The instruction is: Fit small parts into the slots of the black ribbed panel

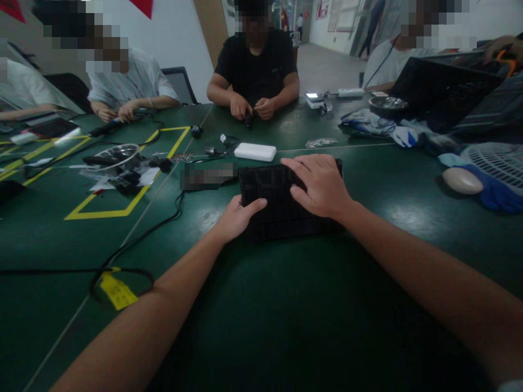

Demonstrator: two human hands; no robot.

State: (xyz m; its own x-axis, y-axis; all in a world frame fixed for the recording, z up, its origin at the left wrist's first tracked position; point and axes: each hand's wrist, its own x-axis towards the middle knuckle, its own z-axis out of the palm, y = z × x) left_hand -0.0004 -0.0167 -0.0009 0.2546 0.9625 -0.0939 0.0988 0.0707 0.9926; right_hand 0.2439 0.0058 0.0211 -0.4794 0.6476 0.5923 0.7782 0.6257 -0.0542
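Two bare forearms (174, 294) stretch in nearest me, over the green table (265, 321), by far the largest thing here. A flat black case (267, 185) comes next in size, about mid-table, its broad face toward the person; whether it rests fully on the tabletop I cannot tell. As I judge it, the handling is partway through: the case is already between both hands but not yet let go, and I can't make out whether it has been opened. The right hand (322, 182) bends over its upper right part, thumb on the face; how firmly it grips I can't tell. The left hand (239, 220) clasps the left edge, thumb in front, other fingers out of sight. Beyond sits a smaller white box (255, 152), untouched, and off left a little yellow tag (118, 292)
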